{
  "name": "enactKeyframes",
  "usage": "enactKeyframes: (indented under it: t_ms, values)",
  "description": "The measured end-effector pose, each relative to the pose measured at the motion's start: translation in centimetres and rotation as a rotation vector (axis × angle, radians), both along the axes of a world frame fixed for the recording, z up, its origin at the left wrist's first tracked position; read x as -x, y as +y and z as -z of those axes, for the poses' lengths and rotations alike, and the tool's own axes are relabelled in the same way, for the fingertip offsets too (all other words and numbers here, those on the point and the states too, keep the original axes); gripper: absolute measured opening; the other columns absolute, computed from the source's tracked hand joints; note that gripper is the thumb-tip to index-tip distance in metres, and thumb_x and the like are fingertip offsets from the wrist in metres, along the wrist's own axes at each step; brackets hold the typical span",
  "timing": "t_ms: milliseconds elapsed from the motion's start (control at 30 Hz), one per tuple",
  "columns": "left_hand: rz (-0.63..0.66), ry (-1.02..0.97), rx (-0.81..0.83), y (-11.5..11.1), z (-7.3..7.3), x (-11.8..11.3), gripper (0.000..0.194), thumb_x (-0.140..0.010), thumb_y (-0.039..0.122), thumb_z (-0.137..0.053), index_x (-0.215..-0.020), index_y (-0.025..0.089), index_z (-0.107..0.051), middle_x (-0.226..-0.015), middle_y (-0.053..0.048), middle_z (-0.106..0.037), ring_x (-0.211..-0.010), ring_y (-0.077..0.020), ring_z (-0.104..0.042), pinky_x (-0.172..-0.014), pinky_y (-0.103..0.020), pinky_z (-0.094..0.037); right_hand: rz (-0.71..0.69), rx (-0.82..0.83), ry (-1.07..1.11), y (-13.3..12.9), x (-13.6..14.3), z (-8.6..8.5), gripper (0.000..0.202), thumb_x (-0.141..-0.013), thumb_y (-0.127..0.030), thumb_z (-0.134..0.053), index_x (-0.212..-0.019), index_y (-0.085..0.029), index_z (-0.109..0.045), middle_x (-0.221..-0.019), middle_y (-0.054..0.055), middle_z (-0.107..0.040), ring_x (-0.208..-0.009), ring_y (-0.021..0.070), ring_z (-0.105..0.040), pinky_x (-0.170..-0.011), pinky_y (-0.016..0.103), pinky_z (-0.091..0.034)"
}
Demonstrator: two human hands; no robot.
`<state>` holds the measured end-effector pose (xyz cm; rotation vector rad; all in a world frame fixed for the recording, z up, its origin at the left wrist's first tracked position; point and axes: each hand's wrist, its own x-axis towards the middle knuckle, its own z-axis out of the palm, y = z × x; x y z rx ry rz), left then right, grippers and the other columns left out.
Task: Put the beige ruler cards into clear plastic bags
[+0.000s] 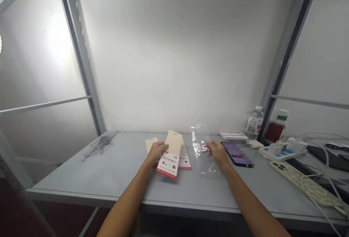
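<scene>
1. A scribble of dark pencil-like marks [98, 146] is showing on the far left corner of the grey metal table [114, 178].
2. Three cream paper cards with red bands at the bottom are lying or being held near the middle: one small cream card [151, 143] is lying flat behind the left hand [156, 152], one tall card [170, 155] is being gripped, and a third card [185, 158] is lying flat just right of it, partly covered.
3. The left hand is pinching the tall card by its left edge, thumb on the front, tilting its top away from the table; the card's red lower end is sitting just right of and below the fingers.
4. One clear crinkled plastic sleeve [203, 149] is standing between the cards and the right hand [218, 153]. The right hand is grasping the sleeve's right edge, fingers curled onto the film, with the sleeve stretching left of and above the hand and its lower end resting on the table.
5. One dark smartphone with a lit screen [237, 154] is lying just right of that hand.
6. Behind it, one flat white box [233, 135] is sitting near the wall.
7. Two bottles are standing by the post: one clear water bottle [254, 123] and one red-filled bottle [277, 126].
8. Two white power strips are lying at the far right, a short one [278, 151] with plugs in it and a long one [305, 184].
</scene>
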<state>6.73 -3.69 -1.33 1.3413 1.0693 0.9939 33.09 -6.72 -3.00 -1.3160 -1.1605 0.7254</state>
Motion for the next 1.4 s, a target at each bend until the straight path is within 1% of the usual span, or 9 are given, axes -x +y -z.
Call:
enactKeyframes:
  t_ms: [167,333,500,700,900,1033,1133,1300,1400]
  values:
    - [0.218,-0.076,-0.032,-0.8,-0.1,-0.2,0.022,-0.066,0.033,-0.060,-0.059,0.014,-0.052,-0.046,0.004,-0.046,-0.039,-0.0069,-0.042,-0.039,-0.019,-0.027,-0.098,-0.061,0.083,-0.6,1.1,-0.3,0.028,-0.071,-0.039,-0.051,-0.057,-0.021,-0.035,-0.098,0.008,-0.065,-0.079,0.0231,-0.064,-0.046,0.024,-0.044]
    - [0.311,-0.042,-0.041,-2.0,-0.8,-1.0,0.021,-0.064,0.031,-0.060,-0.055,0.014,-0.051,-0.045,0.004,-0.043,-0.039,-0.0062,-0.039,-0.039,-0.019,-0.025,-0.098,-0.125,0.057,-0.7,1.8,-0.2,0.028,-0.069,-0.037,-0.057,-0.055,-0.019,-0.041,-0.109,0.008,-0.061,-0.105,0.0268,-0.053,-0.057,0.026,-0.047]
    - [0.266,0.062,-0.038,-2.2,-0.6,-1.7,0.019,-0.065,0.030,-0.057,-0.056,0.014,-0.054,-0.046,0.003,-0.046,-0.041,-0.0074,-0.042,-0.038,-0.019,-0.025,-0.093,-0.212,-0.016,-0.6,2.2,-0.1,0.029,-0.068,-0.040,-0.058,-0.052,-0.019,-0.047,-0.116,0.010,-0.057,-0.117,0.0279,-0.042,-0.076,0.033,-0.045]
    - [0.189,0.108,-0.049,-1.6,0.0,-1.7,0.019,-0.065,0.028,-0.054,-0.051,0.015,-0.051,-0.043,0.004,-0.045,-0.040,-0.0080,-0.042,-0.039,-0.019,-0.026,-0.139,-0.209,0.011,-1.0,2.1,-0.3,0.032,-0.067,-0.046,-0.061,-0.058,-0.018,-0.049,-0.133,0.010,-0.043,-0.104,0.0256,-0.055,-0.085,0.033,-0.043]
    - [0.123,0.129,-0.058,-1.2,0.3,-1.5,0.014,-0.065,0.025,-0.054,-0.058,0.014,-0.058,-0.043,0.003,-0.049,-0.040,-0.0093,-0.045,-0.039,-0.020,-0.028,-0.208,-0.234,0.115,-1.4,2.1,-0.5,0.027,-0.067,-0.040,-0.063,-0.058,-0.018,-0.051,-0.134,0.007,-0.042,-0.106,0.0272,-0.054,-0.093,0.040,-0.037]
    - [0.155,0.100,-0.064,-1.4,0.3,-1.7,0.015,-0.067,0.028,-0.055,-0.065,0.013,-0.060,-0.049,0.001,-0.055,-0.043,-0.0106,-0.049,-0.040,-0.020,-0.032,-0.242,-0.229,0.190,-1.5,2.3,-0.7,0.028,-0.071,-0.041,-0.058,-0.058,-0.019,-0.047,-0.127,0.006,-0.049,-0.107,0.0288,-0.053,-0.087,0.044,-0.043]
    - [0.201,0.034,-0.061,-1.3,0.2,-1.8,0.019,-0.069,0.031,-0.055,-0.073,0.013,-0.061,-0.058,-0.002,-0.060,-0.049,-0.0125,-0.054,-0.044,-0.021,-0.037,-0.234,-0.192,0.160,-1.7,2.4,-0.9,0.032,-0.074,-0.045,-0.053,-0.059,-0.020,-0.042,-0.128,0.008,-0.048,-0.108,0.0293,-0.052,-0.080,0.041,-0.047]
    - [0.066,-0.048,-0.072,-1.0,0.0,-1.6,0.019,-0.069,0.031,-0.055,-0.070,0.013,-0.058,-0.054,-0.002,-0.057,-0.047,-0.0116,-0.053,-0.043,-0.021,-0.036,-0.202,-0.209,0.173,-1.6,2.2,-0.7,0.033,-0.074,-0.044,-0.053,-0.057,-0.019,-0.038,-0.128,0.007,-0.048,-0.108,0.0274,-0.052,-0.080,0.037,-0.047]
    - [0.158,-0.067,-0.082,-1.3,-0.2,-1.5,0.022,-0.069,0.033,-0.055,-0.074,0.012,-0.060,-0.058,-0.003,-0.060,-0.048,-0.0117,-0.053,-0.042,-0.020,-0.035,-0.179,-0.212,0.144,-1.2,2.1,-0.4,0.032,-0.073,-0.040,-0.055,-0.055,-0.019,-0.038,-0.126,0.008,-0.050,-0.110,0.0268,-0.051,-0.084,0.036,-0.045]
